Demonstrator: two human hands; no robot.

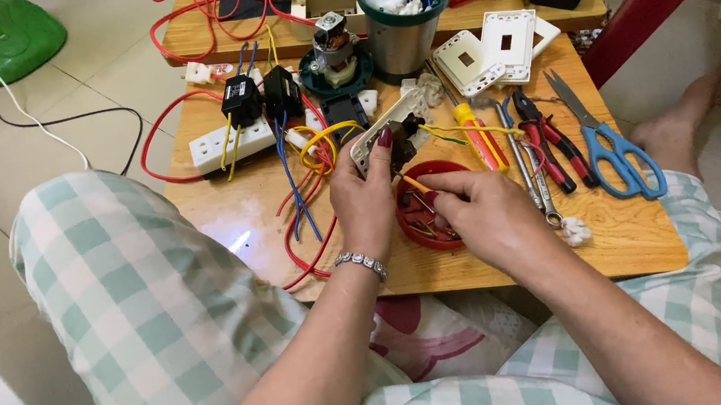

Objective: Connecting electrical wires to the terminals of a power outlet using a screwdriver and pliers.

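Left hand (366,195) pinches a white switch module (389,137) upright at 12 o'clock of the red dish (433,208), fingers closed on its edge. Right hand (487,216) rests over the dish at 3 o'clock, fingertips closed on a thin orange-tipped pin or screw (415,184); exact hold partly hidden. To do it well: keep the module steady, pick one piece cleanly, keep wrists low over the wooden surface (632,236). Screwdriver (475,132), red pliers (551,142), blue scissors (614,149) lie at 2 o'clock.

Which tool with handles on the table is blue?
The scissors, lying at the right end of the wooden table. Their loop handles are blue, while the pliers beside them have red and black handles.
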